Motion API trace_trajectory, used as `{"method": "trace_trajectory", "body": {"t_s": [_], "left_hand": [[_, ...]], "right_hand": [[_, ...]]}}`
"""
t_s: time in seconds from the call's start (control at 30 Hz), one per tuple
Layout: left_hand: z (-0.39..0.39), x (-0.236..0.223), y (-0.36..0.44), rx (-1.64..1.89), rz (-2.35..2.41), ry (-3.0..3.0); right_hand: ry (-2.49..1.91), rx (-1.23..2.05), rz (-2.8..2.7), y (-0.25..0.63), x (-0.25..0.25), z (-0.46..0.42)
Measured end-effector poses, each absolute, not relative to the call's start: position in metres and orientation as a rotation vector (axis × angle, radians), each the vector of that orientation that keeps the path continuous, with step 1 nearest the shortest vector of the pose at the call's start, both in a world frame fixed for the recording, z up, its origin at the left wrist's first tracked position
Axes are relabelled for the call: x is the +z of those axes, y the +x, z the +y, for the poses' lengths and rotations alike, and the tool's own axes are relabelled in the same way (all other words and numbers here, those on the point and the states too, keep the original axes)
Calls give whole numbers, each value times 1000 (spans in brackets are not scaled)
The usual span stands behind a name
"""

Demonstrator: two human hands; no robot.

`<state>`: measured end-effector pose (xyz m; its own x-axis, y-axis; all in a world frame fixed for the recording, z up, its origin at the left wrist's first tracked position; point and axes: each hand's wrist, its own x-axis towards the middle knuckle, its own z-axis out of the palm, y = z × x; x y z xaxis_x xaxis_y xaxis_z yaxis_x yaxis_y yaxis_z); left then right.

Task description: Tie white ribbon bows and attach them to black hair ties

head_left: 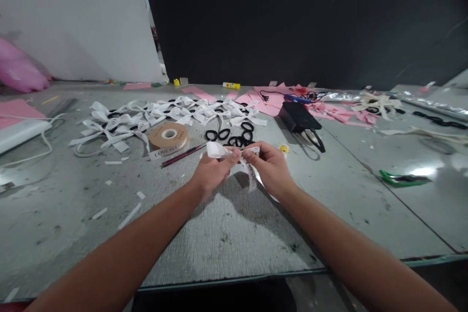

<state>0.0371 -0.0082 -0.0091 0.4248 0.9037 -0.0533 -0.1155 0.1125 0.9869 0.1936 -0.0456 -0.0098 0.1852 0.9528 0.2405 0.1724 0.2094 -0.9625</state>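
Observation:
Both hands meet above the middle of the table, pinching a white printed ribbon (pixel 251 178) with dark lettering. A loop of it stands out at my left hand (pixel 215 169), whose thumb and fingers are closed on it. My right hand (pixel 269 168) grips the ribbon close beside, and a loose tail hangs down between the two. Just beyond my fingers lie several black hair ties (pixel 247 129). To the left is a ribbon roll (pixel 155 137) on a brown core, its end reading "LOVE IS". A dark red pen (pixel 183 156) lies in front of the roll.
Many white ribbon bows (pixel 127 119) are heaped at the back left. A black box (pixel 300 118) stands right of centre, near pink scraps (pixel 268 102). A green-handled cutter (pixel 404 178) lies at the right. The table's glass edge (pixel 234 280) runs along the front.

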Motion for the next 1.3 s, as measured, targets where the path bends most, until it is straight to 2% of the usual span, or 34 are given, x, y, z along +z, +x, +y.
{"method": "trace_trajectory", "body": {"t_s": [0.13,0.27,0.37,0.67,0.83,1.07,1.3], "left_hand": [[-12,1,31,658,688,1244],[-14,9,27,570,708,1390],[-15,7,28,562,720,1555],[-12,3,30,385,614,1316],[-14,-3,31,417,773,1428],[-22,7,33,343,740,1310],[-23,5,40,381,716,1250]], "right_hand": [[-1215,752,-1482,199,-4,-44],[-1229,904,-1693,199,1,-45],[-1233,871,-1819,197,-1,-47],[-1248,917,-1484,202,-3,-43],[-1275,859,-1402,203,-7,-39],[-1302,642,-1558,212,0,-38],[-1243,622,-1519,215,4,-38]]}}
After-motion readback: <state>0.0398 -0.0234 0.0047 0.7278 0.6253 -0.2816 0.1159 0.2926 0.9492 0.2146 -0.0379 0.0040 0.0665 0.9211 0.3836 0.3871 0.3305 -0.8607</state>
